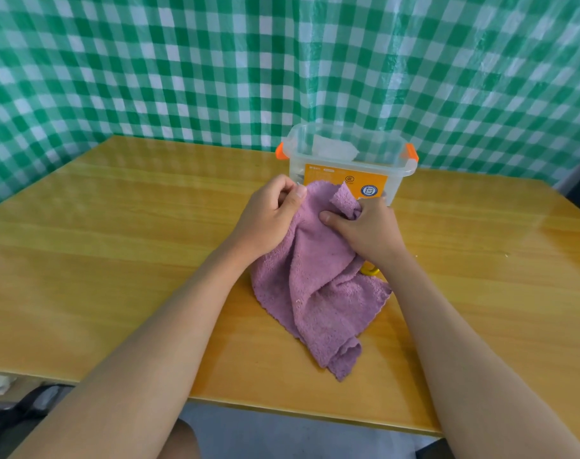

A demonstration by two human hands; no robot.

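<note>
wooden table (116,226) | purple cloth (318,286) hangs below both grips | left grip (268,218), right grip (368,228) clutch its top edge

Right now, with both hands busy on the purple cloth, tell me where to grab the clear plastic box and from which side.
Take the clear plastic box by its two end lips, at the orange clips, coming in from the left and right. The lips jut out past the smooth walls and give a ledge to hook under. The purple cloth covers part of the near wall.
</note>
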